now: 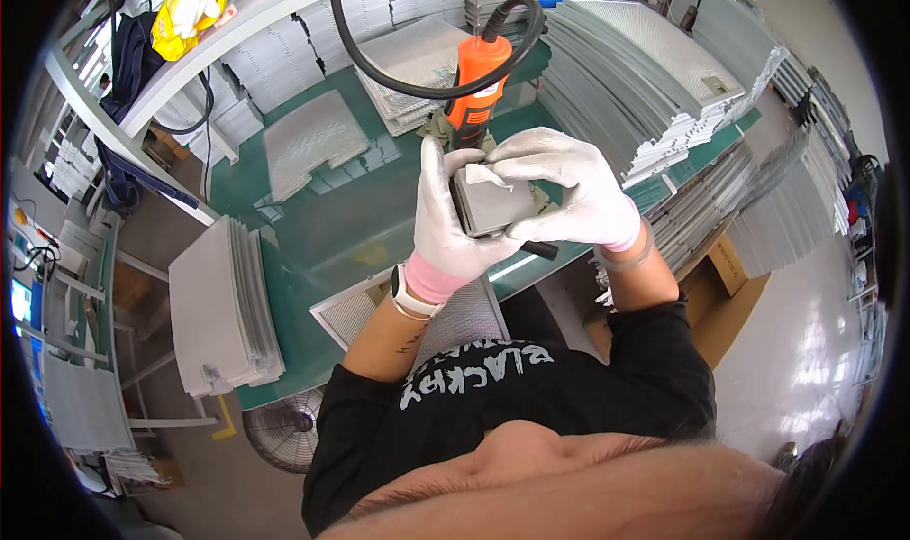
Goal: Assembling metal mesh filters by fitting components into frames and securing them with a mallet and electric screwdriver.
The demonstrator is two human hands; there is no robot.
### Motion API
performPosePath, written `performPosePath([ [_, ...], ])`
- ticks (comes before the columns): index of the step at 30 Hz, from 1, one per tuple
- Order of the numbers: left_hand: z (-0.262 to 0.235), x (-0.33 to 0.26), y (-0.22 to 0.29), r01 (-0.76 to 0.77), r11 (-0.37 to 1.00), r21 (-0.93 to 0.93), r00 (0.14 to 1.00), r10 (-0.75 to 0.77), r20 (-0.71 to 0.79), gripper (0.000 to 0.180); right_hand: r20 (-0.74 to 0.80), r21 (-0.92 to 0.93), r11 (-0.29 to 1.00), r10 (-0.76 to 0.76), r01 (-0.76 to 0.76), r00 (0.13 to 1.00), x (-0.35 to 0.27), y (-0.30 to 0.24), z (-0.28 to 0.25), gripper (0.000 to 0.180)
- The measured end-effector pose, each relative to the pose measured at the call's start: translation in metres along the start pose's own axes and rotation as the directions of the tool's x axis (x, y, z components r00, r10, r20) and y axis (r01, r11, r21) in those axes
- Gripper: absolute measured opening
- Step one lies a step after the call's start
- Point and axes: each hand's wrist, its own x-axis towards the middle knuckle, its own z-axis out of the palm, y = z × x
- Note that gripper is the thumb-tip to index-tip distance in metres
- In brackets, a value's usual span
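Both hands wear white gloves with pink cuffs. Between them is a small stack of grey square pads (497, 209), held above the green table. My left hand (439, 219) is closed round its left side and lower edge. My right hand (580, 187) grips from the right, fingers at the top edge and thumb at the lower right corner. A crumpled whitish strip (488, 175) lies across the top of the pads, by my right fingertips. Just beyond the hands hangs an orange and black electric screwdriver (477, 77) on a thick black cable. Its lower end is partly hidden.
On the green table (332, 227) lies a mesh filter panel (464, 305) near my body. Stacked white panels (210, 308) stand at left, a taller panel stack (626, 75) at far right. A bubble-textured sheet (311, 142) lies far left. A cardboard box (725, 303) and floor fan (284, 430) are below.
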Motion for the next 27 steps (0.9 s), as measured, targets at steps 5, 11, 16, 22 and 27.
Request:
performPosePath([
  [5, -0.001, 0.000, 0.004, -0.034, 0.991, 0.127, 0.999, 0.033, 0.009, 0.130, 0.106, 0.041, 0.990, 0.133, -0.138, 0.985, 0.011, -0.014, -0.008, 0.061],
  [11, -0.009, 0.000, 0.000, -0.092, 0.988, 0.127, 0.992, 0.080, 0.102, 0.119, 0.109, 0.144, 0.968, 0.190, -0.205, 0.976, 0.006, -0.015, -0.004, 0.060],
  [16, -0.003, -0.001, -0.003, -0.286, 0.954, 0.093, 0.958, 0.287, 0.006, 0.095, 0.062, 0.267, 0.946, 0.175, -0.185, 0.983, -0.007, -0.006, 0.008, 0.062],
  [22, 0.004, -0.012, -0.001, -0.226, 0.966, 0.124, 0.956, 0.244, -0.162, 0.091, -0.077, 0.186, 0.979, 0.104, -0.089, 0.992, -0.007, -0.007, 0.031, 0.062],
  [27, -0.001, -0.020, -0.003, -0.131, 0.938, 0.320, 0.942, 0.218, -0.256, 0.088, -0.129, 0.072, 0.981, 0.188, -0.180, 0.974, 0.007, -0.024, 0.048, 0.062],
])
